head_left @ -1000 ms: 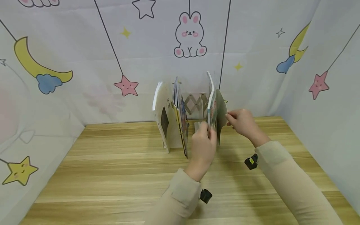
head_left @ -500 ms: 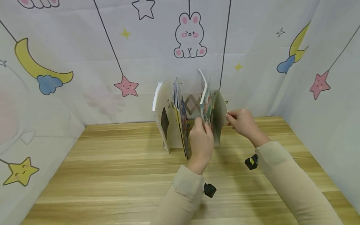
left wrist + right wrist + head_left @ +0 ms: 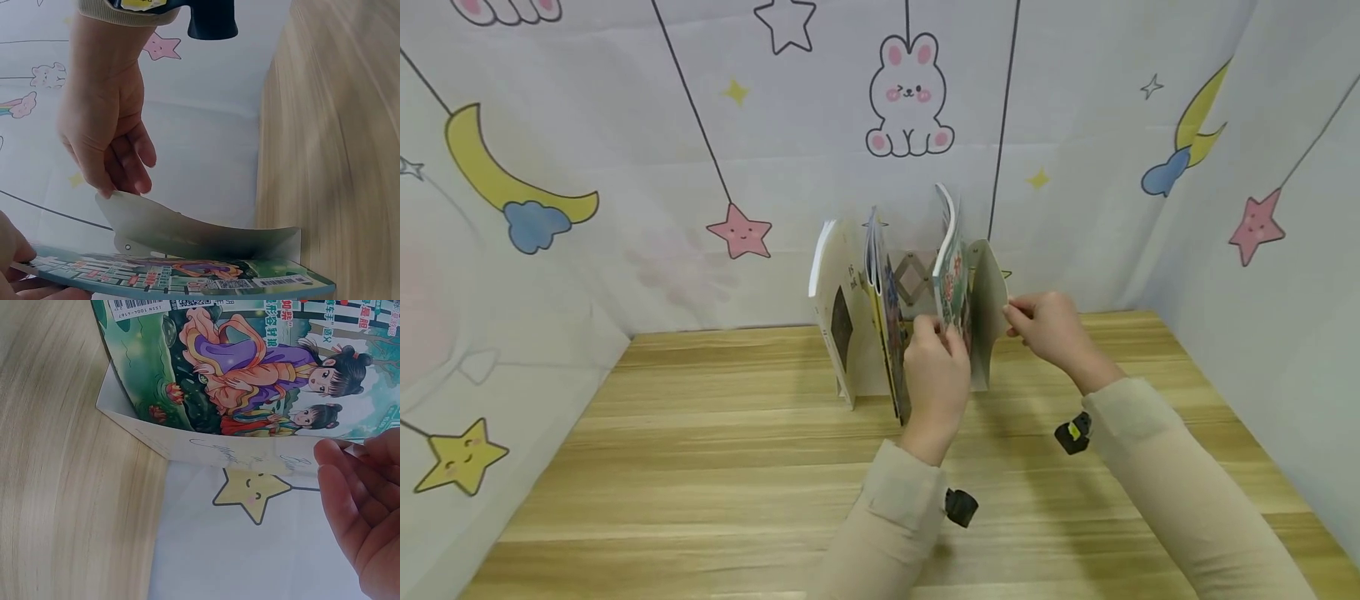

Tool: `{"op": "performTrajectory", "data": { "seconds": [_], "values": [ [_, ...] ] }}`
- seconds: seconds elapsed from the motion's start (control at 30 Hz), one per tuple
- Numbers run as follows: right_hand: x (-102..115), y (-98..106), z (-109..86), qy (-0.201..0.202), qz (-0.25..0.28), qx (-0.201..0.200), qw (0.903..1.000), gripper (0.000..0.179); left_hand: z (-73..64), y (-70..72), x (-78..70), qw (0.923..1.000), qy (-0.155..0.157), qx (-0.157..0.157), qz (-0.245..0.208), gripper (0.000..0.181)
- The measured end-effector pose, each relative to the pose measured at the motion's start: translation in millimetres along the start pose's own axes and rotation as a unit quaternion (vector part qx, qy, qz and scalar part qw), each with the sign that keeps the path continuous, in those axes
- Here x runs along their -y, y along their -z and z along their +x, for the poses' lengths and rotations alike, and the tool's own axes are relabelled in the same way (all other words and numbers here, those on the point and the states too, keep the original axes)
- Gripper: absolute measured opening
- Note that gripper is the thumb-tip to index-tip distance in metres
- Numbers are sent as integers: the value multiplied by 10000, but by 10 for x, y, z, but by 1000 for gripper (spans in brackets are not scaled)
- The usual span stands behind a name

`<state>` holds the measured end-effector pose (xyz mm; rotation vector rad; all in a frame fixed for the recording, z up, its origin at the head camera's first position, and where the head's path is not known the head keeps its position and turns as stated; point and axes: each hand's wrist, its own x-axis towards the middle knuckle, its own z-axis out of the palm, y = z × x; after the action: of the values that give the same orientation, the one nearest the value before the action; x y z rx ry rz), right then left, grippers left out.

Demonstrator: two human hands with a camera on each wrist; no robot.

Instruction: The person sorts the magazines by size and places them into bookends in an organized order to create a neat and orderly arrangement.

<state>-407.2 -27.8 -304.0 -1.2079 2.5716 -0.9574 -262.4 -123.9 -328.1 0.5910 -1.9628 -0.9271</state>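
Observation:
Near the table's back edge, my left hand (image 3: 937, 375) grips the lower front edge of an upright magazine (image 3: 953, 287); its upper part bends left. The right wrist view shows its illustrated cover (image 3: 262, 381) with figures in robes. On the right, my right hand (image 3: 1048, 329) pinches the edge of a pale bookend plate (image 3: 989, 308) between thumb and fingers. A gap separates magazine and plate in the head view. To the left stand a thin book with a yellow edge (image 3: 883, 342) and a cream book (image 3: 837, 325). The left hand hides the magazine's base.
A folding lattice (image 3: 913, 279) links the bookend's sides behind the books. The wooden table (image 3: 715, 467) meets a patterned white cloth (image 3: 700, 150) at the back. A black wrist camera (image 3: 961, 507) hangs under the left sleeve, another (image 3: 1072, 433) under the right.
My left hand has drawn the magazine leftward, away from the bookend plate, mostly in the first half second. The right hand keeps its place on the plate.

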Motion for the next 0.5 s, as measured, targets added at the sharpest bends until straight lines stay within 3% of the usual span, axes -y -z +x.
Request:
{"op": "performTrajectory", "data": {
  "seconds": [0.23, 0.5],
  "values": [
    [-25, 7, -12, -52, 71, -106, 9999, 32, -46, 1, -20, 9992, 165, 356, -71, 32],
    [-62, -26, -9, -65, 88, -149, 9998, 32, -91, -39, -6, 9984, -71, 567, 8, 28]
  ]
}}
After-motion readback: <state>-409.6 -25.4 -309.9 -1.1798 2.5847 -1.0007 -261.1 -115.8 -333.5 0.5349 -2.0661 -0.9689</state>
